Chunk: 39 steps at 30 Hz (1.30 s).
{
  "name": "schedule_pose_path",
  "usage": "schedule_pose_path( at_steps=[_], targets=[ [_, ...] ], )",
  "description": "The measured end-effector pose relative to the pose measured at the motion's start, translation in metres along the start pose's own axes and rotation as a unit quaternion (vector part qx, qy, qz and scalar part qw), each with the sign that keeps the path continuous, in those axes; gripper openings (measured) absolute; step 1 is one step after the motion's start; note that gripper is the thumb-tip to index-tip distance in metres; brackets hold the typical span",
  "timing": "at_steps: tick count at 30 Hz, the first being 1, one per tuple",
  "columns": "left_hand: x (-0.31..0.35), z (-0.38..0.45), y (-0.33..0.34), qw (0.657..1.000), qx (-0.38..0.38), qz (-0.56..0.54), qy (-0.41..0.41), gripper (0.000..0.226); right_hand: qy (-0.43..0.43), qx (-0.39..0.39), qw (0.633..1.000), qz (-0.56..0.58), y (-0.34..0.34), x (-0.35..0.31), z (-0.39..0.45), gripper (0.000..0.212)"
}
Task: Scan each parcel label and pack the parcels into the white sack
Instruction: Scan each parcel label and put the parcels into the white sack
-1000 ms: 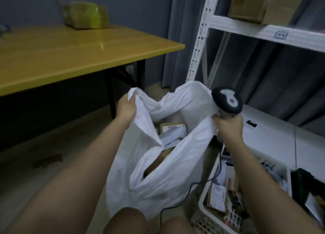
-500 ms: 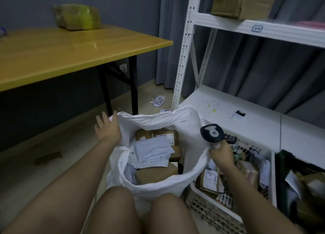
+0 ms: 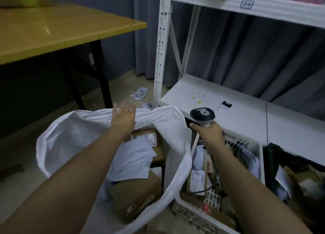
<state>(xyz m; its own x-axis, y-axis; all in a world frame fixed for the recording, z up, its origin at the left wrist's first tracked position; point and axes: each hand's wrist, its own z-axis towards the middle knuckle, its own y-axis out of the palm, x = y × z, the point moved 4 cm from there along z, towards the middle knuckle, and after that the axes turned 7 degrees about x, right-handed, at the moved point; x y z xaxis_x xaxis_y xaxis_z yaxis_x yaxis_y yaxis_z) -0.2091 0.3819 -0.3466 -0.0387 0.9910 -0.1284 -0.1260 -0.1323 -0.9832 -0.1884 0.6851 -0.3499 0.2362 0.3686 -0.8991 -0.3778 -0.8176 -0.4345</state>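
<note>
While the right hand (image 3: 210,134) is clenched around the handle of a dark barcode scanner (image 3: 202,115), the left hand (image 3: 123,117) lies with straight fingers spread on the far rim of the white sack (image 3: 73,128), gripping nothing. That sack stands wide open on the floor between the forearms, holding brown cardboard parcels (image 3: 135,193) and a pale mailer (image 3: 131,160); one box label (image 3: 149,139) carries handwriting that looks like "2-1". Just right of the sack, a white slatted basket (image 3: 202,218) holds more labelled parcels, their print too small to read. Paper scraps (image 3: 139,94) on the floor show "5-2" and a "5". Behind, a white shelf rack (image 3: 162,45) bears a blue-framed tag (image 3: 247,4), illegible. A yellow table (image 3: 52,30) stands at the left.
</note>
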Motion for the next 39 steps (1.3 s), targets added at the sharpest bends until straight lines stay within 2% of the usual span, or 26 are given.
schedule_pose_path(
  at_steps=[5,8,11,15,20,23,26,28,31,34,39],
  targets=[
    [0.005,0.047,0.035,0.999,-0.033,0.018,0.028,0.061,0.062,-0.058,0.994,-0.063,0.049,0.033,0.057,0.058],
    [0.003,0.062,0.049,0.999,-0.037,0.012,0.017,0.043,0.096,-0.099,0.988,-0.068,0.072,0.049,0.071,0.051],
    [-0.002,0.071,0.054,1.0,-0.007,-0.007,0.011,0.026,0.106,-0.104,0.985,-0.088,0.086,0.054,0.08,0.039],
    [-0.009,0.071,0.045,0.992,0.053,-0.105,-0.032,0.021,0.047,-0.059,0.987,-0.141,0.083,0.034,0.076,0.027],
    [-0.027,0.085,-0.035,0.946,0.184,-0.244,-0.111,0.017,-0.065,0.019,0.998,-0.01,0.053,-0.068,0.08,0.019],
    [-0.039,0.091,-0.113,0.908,0.262,-0.299,-0.135,0.018,-0.151,0.061,0.986,0.031,0.021,-0.146,0.074,0.027],
    [-0.054,0.088,-0.164,0.889,0.312,-0.306,-0.137,0.02,-0.182,0.106,0.976,0.052,-0.013,-0.182,0.055,0.039],
    [-0.062,0.084,-0.169,0.899,0.298,-0.285,-0.149,0.02,-0.177,0.109,0.978,0.021,-0.026,-0.177,0.044,0.039],
    [-0.062,0.071,-0.144,0.933,0.212,-0.24,-0.165,0.02,-0.155,0.076,0.984,-0.04,-0.035,-0.143,0.03,0.027],
    [-0.052,0.049,-0.12,0.941,0.155,-0.248,-0.168,0.023,-0.112,0.046,0.992,-0.023,-0.045,-0.106,0.012,0.033],
    [-0.015,0.01,-0.11,0.938,0.151,-0.284,-0.132,0.028,-0.039,0.002,0.999,0.035,-0.072,-0.066,-0.028,0.016]
  ],
)
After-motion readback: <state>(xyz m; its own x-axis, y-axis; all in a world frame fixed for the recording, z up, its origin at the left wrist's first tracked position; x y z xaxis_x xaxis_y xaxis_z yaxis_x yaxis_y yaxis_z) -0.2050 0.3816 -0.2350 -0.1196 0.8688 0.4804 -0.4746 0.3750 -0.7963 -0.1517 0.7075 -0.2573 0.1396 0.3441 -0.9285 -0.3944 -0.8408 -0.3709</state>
